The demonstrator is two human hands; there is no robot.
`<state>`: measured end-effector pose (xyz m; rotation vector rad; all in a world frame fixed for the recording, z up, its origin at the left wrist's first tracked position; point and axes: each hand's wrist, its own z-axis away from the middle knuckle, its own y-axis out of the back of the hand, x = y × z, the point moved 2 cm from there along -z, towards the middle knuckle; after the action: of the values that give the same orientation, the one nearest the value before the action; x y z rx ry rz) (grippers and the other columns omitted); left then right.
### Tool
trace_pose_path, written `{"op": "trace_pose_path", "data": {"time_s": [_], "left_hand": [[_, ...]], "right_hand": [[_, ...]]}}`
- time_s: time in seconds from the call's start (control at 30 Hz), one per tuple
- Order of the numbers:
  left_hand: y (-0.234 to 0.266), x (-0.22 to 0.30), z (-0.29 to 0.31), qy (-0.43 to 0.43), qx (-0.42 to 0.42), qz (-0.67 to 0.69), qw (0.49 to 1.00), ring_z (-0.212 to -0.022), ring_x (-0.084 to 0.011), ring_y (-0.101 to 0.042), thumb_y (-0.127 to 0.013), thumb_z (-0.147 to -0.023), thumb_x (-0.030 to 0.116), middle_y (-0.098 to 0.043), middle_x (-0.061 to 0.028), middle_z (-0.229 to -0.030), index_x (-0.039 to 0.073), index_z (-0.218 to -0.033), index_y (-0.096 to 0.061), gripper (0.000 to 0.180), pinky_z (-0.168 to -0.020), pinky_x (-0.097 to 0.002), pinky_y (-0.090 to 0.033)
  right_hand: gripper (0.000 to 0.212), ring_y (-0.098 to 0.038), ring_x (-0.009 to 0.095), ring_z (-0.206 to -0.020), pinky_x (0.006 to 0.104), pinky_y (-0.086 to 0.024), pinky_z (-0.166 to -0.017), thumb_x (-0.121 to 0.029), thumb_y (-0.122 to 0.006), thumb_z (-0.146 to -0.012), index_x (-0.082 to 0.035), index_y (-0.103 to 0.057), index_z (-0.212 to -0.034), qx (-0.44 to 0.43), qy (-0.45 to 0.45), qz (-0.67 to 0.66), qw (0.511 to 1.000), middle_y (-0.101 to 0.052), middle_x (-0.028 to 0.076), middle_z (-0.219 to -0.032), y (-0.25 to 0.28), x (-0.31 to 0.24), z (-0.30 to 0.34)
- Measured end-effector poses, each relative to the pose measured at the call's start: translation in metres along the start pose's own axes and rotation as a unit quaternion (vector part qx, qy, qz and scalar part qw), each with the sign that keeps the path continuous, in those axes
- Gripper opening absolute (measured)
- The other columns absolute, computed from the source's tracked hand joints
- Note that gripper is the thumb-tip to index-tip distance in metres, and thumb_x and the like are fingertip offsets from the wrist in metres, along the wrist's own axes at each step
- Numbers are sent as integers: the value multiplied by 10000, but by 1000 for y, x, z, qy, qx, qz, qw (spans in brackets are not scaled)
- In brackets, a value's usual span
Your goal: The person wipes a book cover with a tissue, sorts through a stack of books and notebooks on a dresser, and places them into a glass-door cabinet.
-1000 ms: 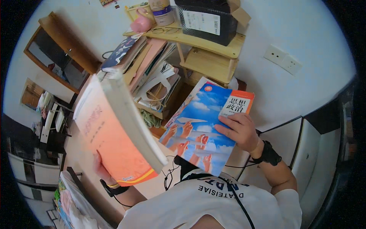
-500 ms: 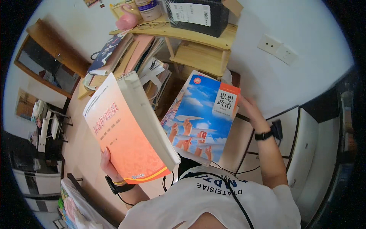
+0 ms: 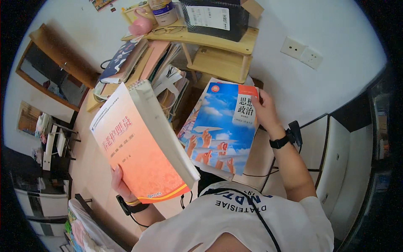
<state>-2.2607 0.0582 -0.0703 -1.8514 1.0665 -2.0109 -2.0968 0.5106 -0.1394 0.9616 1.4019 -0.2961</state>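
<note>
My left hand [image 3: 120, 181] grips the lower left edge of an orange-and-white softcover book [image 3: 140, 157], tilted up at the left. Behind that book shows a thick pale block of pages with a spiral binding [image 3: 138, 85] at its top, apparently a notebook held along with it. A blue textbook [image 3: 222, 119], its cover printed with sky and raised hands, lies on top of another colourful-covered book [image 3: 189, 126]. My right hand [image 3: 265, 110] is closed on the textbook's upper right edge, thumb on the cover and the other fingers partly hidden.
Books and folders [image 3: 126, 63] are piled at the back left. A wooden desk shelf [image 3: 220, 63] carries a black box [image 3: 216, 21], a tub [image 3: 163, 12], glasses [image 3: 168, 30] and a pink flamingo figure [image 3: 140, 26]. Wall sockets [image 3: 301, 52] and a white cabinet [image 3: 336, 159] are on the right.
My right hand has moved left from beside the blue textbook onto its upper right edge, and the thumb now rests on the cover. My left hand and the orange book stay nearly still.
</note>
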Motion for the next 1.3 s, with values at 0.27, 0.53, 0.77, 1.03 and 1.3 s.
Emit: {"op": "trace_pose_path", "data": {"time_s": [0.27, 0.53, 0.77, 1.03, 1.3], "left_hand": [[-1, 5, 2, 5, 11, 36, 999, -1167, -263, -539, -530, -859, 152, -522, -155, -1313, -3, -1368, -372, 555, -995, -406, -431], [-1, -1, -6, 4, -7, -18, 1000, -1181, -292, -538, -524, -894, 220, -522, -159, -1324, 8, -1377, -385, 545, -1002, -442, -438], [-14, -9, -6, 31, -30, 39, 998, -1154, -307, -562, -530, -871, 92, -512, -204, -1315, -22, -1380, -334, 557, -973, -430, -473], [-29, -12, -4, 32, -16, 32, 999, -1156, -291, -559, -517, -895, 122, -516, -183, -1318, -15, -1371, -357, 520, -977, -422, -463], [-24, -11, -4, 36, -18, 35, 999, -1175, -286, -539, -511, -898, 130, -504, -176, -1327, -12, -1377, -354, 523, -990, -412, -446]], "right_hand": [[279, -629, 190, -913, 325, -517, -804, -151, -516, -979, -3, -499, -1214, 135, -88, -306, 938, -628, 89, -1091, 7, 29, 28], [304, -627, 180, -971, 329, -521, -824, -189, -544, -973, -8, -501, -1215, 119, -194, -356, 906, -636, 103, -1095, 42, 54, 50], [442, -584, 205, -1065, 362, -481, -906, -249, -623, -925, -23, -490, -1281, 148, -309, -329, 880, -596, 108, -1195, 18, 57, 132], [386, -596, 251, -1075, 390, -483, -935, -219, -612, -912, -56, -533, -1253, -45, -395, -530, 749, -603, 114, -1210, 14, 31, 165], [307, -671, 271, -872, 390, -544, -835, -185, -601, -882, -10, -579, -1134, 20, -402, -536, 742, -679, 124, -1029, 52, 31, 142]]}}
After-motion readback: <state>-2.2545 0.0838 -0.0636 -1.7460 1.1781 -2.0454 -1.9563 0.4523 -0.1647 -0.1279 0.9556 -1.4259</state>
